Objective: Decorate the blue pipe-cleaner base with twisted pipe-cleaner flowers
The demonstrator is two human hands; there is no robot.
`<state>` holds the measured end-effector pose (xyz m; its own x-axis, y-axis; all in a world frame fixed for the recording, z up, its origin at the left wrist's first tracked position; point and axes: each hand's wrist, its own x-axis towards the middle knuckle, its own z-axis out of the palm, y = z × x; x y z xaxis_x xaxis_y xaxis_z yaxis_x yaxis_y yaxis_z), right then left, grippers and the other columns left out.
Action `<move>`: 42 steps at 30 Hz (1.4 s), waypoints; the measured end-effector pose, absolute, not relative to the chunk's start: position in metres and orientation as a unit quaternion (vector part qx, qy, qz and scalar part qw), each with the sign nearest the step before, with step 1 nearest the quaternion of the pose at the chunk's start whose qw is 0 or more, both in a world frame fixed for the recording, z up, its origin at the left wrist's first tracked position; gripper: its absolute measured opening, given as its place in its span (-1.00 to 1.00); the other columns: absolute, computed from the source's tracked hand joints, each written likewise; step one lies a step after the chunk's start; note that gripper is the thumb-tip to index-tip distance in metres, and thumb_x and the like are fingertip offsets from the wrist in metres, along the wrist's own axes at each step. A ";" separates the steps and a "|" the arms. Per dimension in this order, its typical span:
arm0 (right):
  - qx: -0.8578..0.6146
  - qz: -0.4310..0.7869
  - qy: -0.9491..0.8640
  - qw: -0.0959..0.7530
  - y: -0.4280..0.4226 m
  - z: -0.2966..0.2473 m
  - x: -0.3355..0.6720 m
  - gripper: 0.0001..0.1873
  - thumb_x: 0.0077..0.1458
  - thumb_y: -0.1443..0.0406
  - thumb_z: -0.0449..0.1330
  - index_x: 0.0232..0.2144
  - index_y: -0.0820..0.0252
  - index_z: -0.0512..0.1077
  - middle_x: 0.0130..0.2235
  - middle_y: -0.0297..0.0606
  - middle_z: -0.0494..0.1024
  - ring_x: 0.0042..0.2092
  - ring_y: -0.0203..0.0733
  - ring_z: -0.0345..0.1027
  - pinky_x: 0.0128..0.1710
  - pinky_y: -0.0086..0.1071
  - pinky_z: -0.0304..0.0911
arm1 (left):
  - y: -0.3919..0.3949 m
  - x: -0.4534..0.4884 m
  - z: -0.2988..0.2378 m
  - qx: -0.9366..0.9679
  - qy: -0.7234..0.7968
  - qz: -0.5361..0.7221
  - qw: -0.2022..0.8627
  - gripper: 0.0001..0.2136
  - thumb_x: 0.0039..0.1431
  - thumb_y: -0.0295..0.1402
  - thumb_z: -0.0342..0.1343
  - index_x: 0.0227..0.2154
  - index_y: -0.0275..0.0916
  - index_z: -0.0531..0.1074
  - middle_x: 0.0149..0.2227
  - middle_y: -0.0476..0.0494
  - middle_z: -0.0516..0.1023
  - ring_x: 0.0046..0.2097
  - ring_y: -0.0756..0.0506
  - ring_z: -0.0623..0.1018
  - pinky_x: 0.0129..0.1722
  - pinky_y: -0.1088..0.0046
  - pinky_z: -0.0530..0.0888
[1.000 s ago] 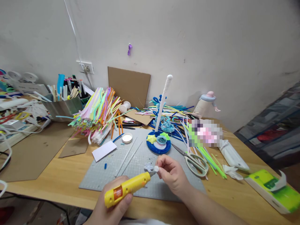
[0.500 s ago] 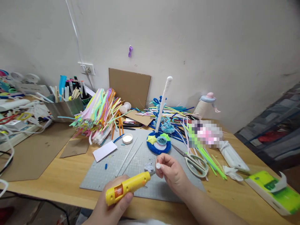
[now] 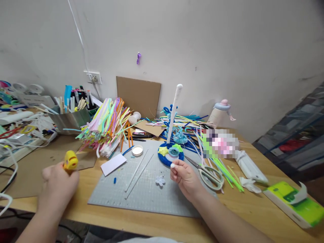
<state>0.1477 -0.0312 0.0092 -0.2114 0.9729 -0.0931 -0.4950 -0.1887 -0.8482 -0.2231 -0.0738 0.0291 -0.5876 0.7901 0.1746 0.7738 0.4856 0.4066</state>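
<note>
My left hand (image 3: 59,185) is closed round a yellow glue gun (image 3: 70,161), over the brown cardboard at the left. My right hand (image 3: 186,177) pinches a small white ball (image 3: 172,165) between thumb and fingertips, above the grey cutting mat (image 3: 111,192). Just beyond it stands a round blue fuzzy base (image 3: 162,160) with a yellow star (image 3: 163,151), a green star, a teal ring and an upright white fuzzy stick (image 3: 173,113). A pale lilac flower (image 3: 160,181) lies on the mat, left of my right hand.
Scissors (image 3: 211,177) lie open to the right of my right hand. A bundle of coloured pipe cleaners (image 3: 106,125) stands at the back left. Two thin rods (image 3: 139,177), a white card (image 3: 113,164) and a small round dish (image 3: 137,150) rest on the mat. A yellow-green packet (image 3: 295,204) lies far right.
My left hand has carried the glue gun away from my right hand, over to the left. My right hand keeps the white ball, nearly in place. The flower now shows fully.
</note>
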 end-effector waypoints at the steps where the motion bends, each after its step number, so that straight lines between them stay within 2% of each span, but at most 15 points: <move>1: -0.338 0.692 -0.355 0.530 -0.031 0.009 0.147 -0.78 -0.16 0.29 0.29 -0.55 0.23 0.28 -0.65 -0.50 0.22 -0.61 -0.45 0.04 -0.58 -0.51 -0.09 | -0.071 -0.231 0.027 0.432 0.886 0.170 0.004 -0.61 0.15 -0.14 -0.23 -0.13 -0.34 0.24 -0.21 -0.28 0.25 -0.31 -0.33 0.48 -0.43 0.21 0.36; 3: -0.340 0.690 -0.356 0.531 -0.030 0.009 0.148 -0.77 -0.16 0.29 0.29 -0.54 0.23 0.28 -0.65 -0.51 0.22 -0.61 -0.45 0.04 -0.57 -0.51 -0.08 | -0.065 -0.242 0.022 0.426 0.899 0.096 -0.036 -0.67 0.14 -0.21 -0.23 -0.23 -0.36 0.26 -0.27 -0.25 0.26 -0.37 -0.26 0.50 -0.48 0.31 0.35; 5: -0.341 0.685 -0.355 0.537 -0.027 0.009 0.149 -0.77 -0.16 0.28 0.29 -0.54 0.22 0.28 -0.65 -0.50 0.22 -0.61 -0.45 0.04 -0.57 -0.51 -0.09 | -0.059 -0.245 0.020 0.441 0.890 0.078 -0.083 -0.70 0.13 -0.24 -0.22 -0.31 -0.37 0.27 -0.31 -0.24 0.28 -0.37 -0.27 0.49 -0.49 0.32 0.35; 7: -0.337 0.680 -0.354 0.547 -0.024 0.009 0.153 -0.77 -0.15 0.29 0.29 -0.55 0.22 0.27 -0.64 -0.50 0.22 -0.61 -0.44 0.04 -0.57 -0.50 -0.09 | -0.056 -0.245 0.023 0.434 0.890 0.074 -0.116 -0.71 0.13 -0.25 -0.23 -0.32 -0.37 0.28 -0.32 -0.26 0.30 -0.30 -0.33 0.49 -0.46 0.27 0.37; 10: -0.315 0.680 -0.350 0.562 -0.018 0.010 0.160 -0.80 -0.12 0.30 0.27 -0.53 0.22 0.29 -0.61 -0.49 0.23 -0.59 -0.44 0.06 -0.57 -0.50 -0.08 | -0.059 -0.230 0.039 0.436 0.891 0.073 -0.105 -0.68 0.09 -0.22 -0.16 -0.28 -0.41 0.29 -0.27 -0.31 0.33 -0.15 -0.42 0.43 -0.32 0.15 0.38; 13: -0.307 0.680 -0.348 0.568 -0.015 0.009 0.164 -0.82 -0.10 0.31 0.26 -0.49 0.22 0.30 -0.60 -0.48 0.24 -0.58 -0.44 0.07 -0.56 -0.50 -0.06 | -0.067 -0.188 0.052 0.468 0.860 0.157 -0.127 -0.65 0.03 -0.23 -0.06 -0.22 -0.43 0.28 -0.18 -0.37 0.32 -0.05 -0.45 0.34 -0.18 0.03 0.32; 15: -0.317 0.678 -0.359 0.558 -0.014 0.007 0.163 -0.82 -0.11 0.30 0.26 -0.50 0.22 0.29 -0.62 -0.49 0.25 -0.59 -0.44 0.07 -0.57 -0.50 -0.07 | -0.070 -0.145 0.049 0.611 0.750 0.248 -0.056 -0.73 0.07 -0.31 -0.08 -0.20 -0.33 0.31 -0.17 -0.29 0.36 -0.06 -0.29 0.37 -0.12 0.17 0.31; 16: -0.326 0.675 -0.371 0.548 -0.014 0.005 0.162 -0.81 -0.12 0.30 0.25 -0.51 0.22 0.29 -0.63 -0.49 0.25 -0.60 -0.44 0.06 -0.57 -0.50 -0.07 | -0.070 -0.122 0.045 0.662 0.693 0.285 0.022 -0.78 0.07 -0.33 -0.08 -0.24 -0.28 0.34 -0.21 -0.23 0.39 -0.13 -0.21 0.40 -0.14 0.26 0.33; 19: -0.367 0.654 -0.424 0.508 -0.015 -0.002 0.156 -0.80 -0.15 0.28 0.25 -0.54 0.22 0.28 -0.70 -0.51 0.25 -0.64 -0.44 0.04 -0.60 -0.50 -0.10 | -0.063 -0.060 0.025 0.744 0.554 0.253 0.275 -0.82 0.09 -0.28 -0.04 -0.31 -0.21 0.40 -0.32 -0.11 0.45 -0.28 -0.09 0.43 -0.28 0.42 0.34; 23: -0.399 0.631 -0.478 0.462 -0.017 -0.007 0.151 -0.80 -0.15 0.28 0.25 -0.55 0.22 0.27 -0.72 -0.51 0.27 -0.66 -0.43 0.03 -0.60 -0.51 -0.10 | -0.036 -0.022 0.002 0.749 0.540 0.217 0.317 -0.75 -0.04 -0.26 0.10 -0.26 -0.20 0.41 -0.37 -0.08 0.46 -0.35 -0.08 0.42 -0.39 0.46 0.27; 28: -0.346 0.700 -0.408 0.474 -0.024 0.000 0.147 -0.80 -0.18 0.29 0.25 -0.55 0.21 0.26 -0.70 -0.52 0.25 -0.66 -0.45 0.03 -0.61 -0.52 -0.10 | -0.010 -0.013 -0.009 0.745 0.533 0.226 0.332 -0.94 -0.14 -0.38 0.11 -0.55 -0.26 0.39 -0.52 -0.03 0.42 -0.45 -0.02 0.38 -0.48 0.51 0.20; 32: -0.318 0.725 -0.381 0.476 -0.031 0.003 0.142 -0.79 -0.17 0.28 0.26 -0.56 0.21 0.28 -0.67 -0.50 0.26 -0.65 -0.44 0.06 -0.60 -0.51 -0.05 | -0.008 -0.006 -0.005 0.583 0.519 0.330 0.531 -0.84 -0.12 -0.30 0.15 -0.52 -0.26 0.32 -0.66 0.09 0.32 -0.63 0.07 0.29 -0.61 0.57 0.20; 36: -0.347 0.679 -0.422 0.491 -0.031 0.000 0.140 -0.81 -0.16 0.28 0.27 -0.56 0.22 0.30 -0.66 -0.45 0.34 -0.63 -0.41 0.13 -0.60 -0.51 0.02 | -0.014 -0.007 0.006 0.426 0.423 0.380 0.704 -0.72 -0.16 -0.26 0.25 -0.40 -0.31 0.37 -0.53 0.02 0.42 -0.59 0.11 0.34 -0.59 0.60 0.31; 40: -0.330 0.675 -0.420 0.509 -0.029 -0.001 0.142 -0.83 -0.13 0.30 0.25 -0.56 0.22 0.31 -0.66 -0.45 0.36 -0.63 -0.42 0.14 -0.60 -0.52 0.02 | -0.019 -0.013 0.016 0.371 0.357 0.381 0.768 -0.69 -0.13 -0.33 0.28 -0.29 -0.32 0.41 -0.44 -0.05 0.46 -0.51 0.11 0.41 -0.46 0.57 0.40; 42: -0.327 0.684 -0.411 0.507 -0.029 0.001 0.144 -0.84 -0.12 0.31 0.25 -0.55 0.23 0.31 -0.64 -0.43 0.38 -0.63 -0.42 0.16 -0.60 -0.52 0.02 | -0.019 -0.014 0.017 0.372 0.346 0.371 0.777 -0.70 -0.12 -0.33 0.28 -0.30 -0.32 0.40 -0.44 -0.05 0.47 -0.50 0.09 0.43 -0.45 0.56 0.41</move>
